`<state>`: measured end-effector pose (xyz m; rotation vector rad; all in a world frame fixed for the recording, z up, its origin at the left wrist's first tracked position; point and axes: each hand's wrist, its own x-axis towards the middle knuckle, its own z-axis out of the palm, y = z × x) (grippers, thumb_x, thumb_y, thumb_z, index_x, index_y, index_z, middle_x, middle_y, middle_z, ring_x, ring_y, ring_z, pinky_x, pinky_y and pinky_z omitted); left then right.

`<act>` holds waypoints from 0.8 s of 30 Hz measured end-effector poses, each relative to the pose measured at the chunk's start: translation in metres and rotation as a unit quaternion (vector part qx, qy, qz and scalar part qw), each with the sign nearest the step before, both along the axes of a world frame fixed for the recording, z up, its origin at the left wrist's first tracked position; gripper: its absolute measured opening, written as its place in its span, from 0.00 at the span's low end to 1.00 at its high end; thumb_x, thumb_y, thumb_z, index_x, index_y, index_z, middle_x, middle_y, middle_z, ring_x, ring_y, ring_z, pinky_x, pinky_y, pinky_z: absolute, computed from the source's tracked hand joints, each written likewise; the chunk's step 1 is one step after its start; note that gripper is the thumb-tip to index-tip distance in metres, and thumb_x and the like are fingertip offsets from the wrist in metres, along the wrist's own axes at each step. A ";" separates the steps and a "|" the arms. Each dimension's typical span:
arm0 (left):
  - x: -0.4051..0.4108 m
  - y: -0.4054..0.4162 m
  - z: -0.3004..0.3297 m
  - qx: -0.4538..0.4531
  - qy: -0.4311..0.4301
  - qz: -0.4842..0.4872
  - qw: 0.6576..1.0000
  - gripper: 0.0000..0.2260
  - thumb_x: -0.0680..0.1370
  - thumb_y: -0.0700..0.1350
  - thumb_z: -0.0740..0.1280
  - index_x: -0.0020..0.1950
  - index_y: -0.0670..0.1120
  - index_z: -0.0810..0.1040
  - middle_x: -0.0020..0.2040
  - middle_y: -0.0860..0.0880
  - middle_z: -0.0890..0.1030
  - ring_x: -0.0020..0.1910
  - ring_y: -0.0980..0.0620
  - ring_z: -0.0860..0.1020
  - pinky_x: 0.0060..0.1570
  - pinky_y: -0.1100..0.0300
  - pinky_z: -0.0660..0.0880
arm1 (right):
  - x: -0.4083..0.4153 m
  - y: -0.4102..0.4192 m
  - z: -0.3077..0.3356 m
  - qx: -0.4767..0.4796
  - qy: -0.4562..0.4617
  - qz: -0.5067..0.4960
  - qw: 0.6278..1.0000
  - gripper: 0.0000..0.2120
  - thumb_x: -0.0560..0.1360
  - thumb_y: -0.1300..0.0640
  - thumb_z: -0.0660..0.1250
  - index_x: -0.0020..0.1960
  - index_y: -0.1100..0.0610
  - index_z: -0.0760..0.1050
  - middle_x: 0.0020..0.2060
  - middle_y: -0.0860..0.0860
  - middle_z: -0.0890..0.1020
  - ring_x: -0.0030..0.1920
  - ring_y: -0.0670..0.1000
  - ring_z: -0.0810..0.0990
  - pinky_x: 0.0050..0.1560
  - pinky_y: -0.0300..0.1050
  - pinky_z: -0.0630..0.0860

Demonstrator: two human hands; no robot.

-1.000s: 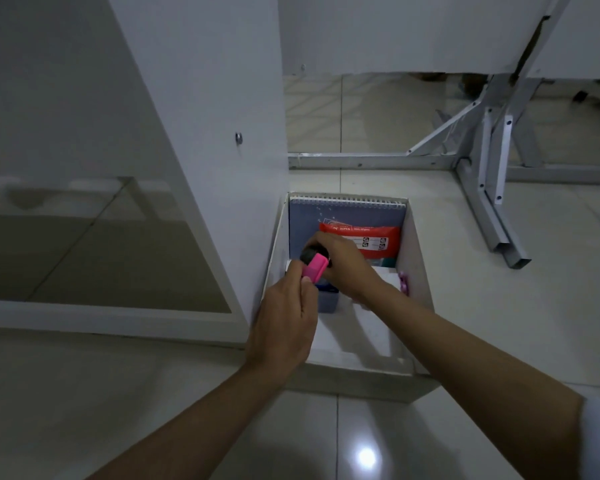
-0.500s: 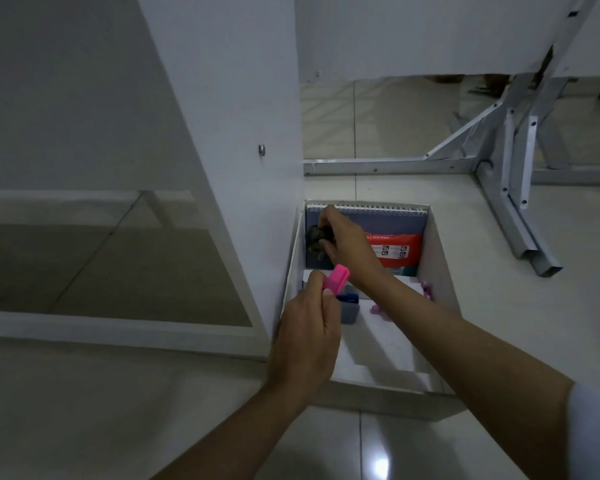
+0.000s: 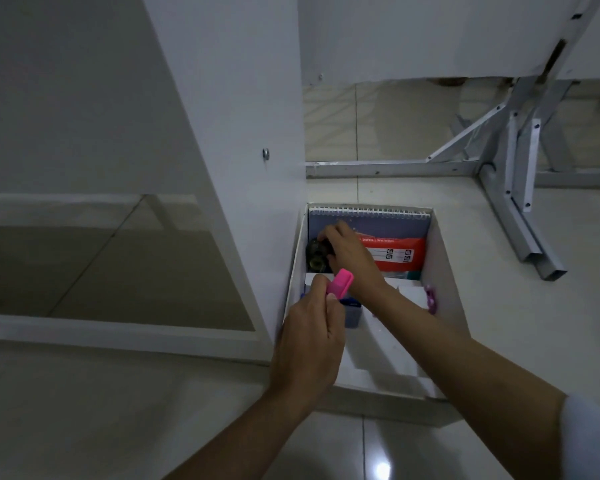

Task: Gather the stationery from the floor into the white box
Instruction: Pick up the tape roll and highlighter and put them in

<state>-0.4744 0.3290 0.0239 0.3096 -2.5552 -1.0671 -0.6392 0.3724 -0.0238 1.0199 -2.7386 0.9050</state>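
Nearest the camera, low and centre in the frame, the left hand (image 3: 309, 337) is hovering over the near-left part of the white box (image 3: 444, 268), fingers curled round a pink highlighter (image 3: 444, 268)... no, the pink highlighter (image 3: 444, 268)

Let me say it cleanly: the left hand is gripping the pink highlighter (image 3: 444, 268)
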 end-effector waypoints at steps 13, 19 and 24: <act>0.000 -0.001 0.000 0.005 0.001 -0.005 1.000 0.05 0.82 0.48 0.53 0.48 0.52 0.66 0.32 0.55 0.68 0.30 0.56 0.68 0.29 0.62 0.68 | 0.003 0.011 0.007 0.016 -0.036 0.025 0.999 0.24 0.76 0.68 0.62 0.71 0.59 0.65 0.68 0.58 0.70 0.66 0.57 0.70 0.69 0.49 0.66; 0.000 -0.001 0.000 0.021 -0.001 -0.010 1.000 0.07 0.82 0.47 0.52 0.46 0.50 0.66 0.31 0.53 0.66 0.28 0.55 0.66 0.27 0.66 0.63 | 0.018 0.030 0.030 -0.191 -0.161 -0.039 0.967 0.12 0.79 0.65 0.58 0.60 0.60 0.74 0.54 0.56 0.79 0.49 0.50 0.79 0.48 0.40 0.78; -0.002 -0.002 -0.001 0.030 -0.012 -0.012 0.999 0.10 0.82 0.50 0.51 0.54 0.49 0.69 0.34 0.55 0.70 0.32 0.56 0.71 0.30 0.67 0.64 | 0.059 0.055 0.047 -0.274 -0.445 -0.018 0.852 0.15 0.81 0.50 0.55 0.59 0.56 0.75 0.50 0.53 0.81 0.49 0.53 0.81 0.44 0.43 0.79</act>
